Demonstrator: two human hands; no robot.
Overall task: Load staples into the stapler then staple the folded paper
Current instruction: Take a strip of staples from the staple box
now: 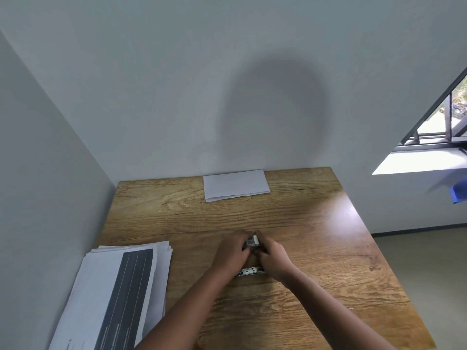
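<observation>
Both hands meet over the middle of the wooden table (pixel 316 248). My left hand (pixel 231 252) and my right hand (pixel 271 257) are closed around a small grey-and-white stapler (pixel 252 241), of which only the far end shows between the fingers. A small box of staples (pixel 251 272) lies on the table just below my hands, partly hidden by my right wrist. The folded white paper (pixel 236 185) lies flat at the table's far edge against the wall, well apart from my hands.
A loose stack of printed sheets (pixel 118 294) with a dark band covers the near left corner and overhangs the edge. Walls close in behind and left. A window (pixel 439 122) is at right, floor beyond the table's right edge.
</observation>
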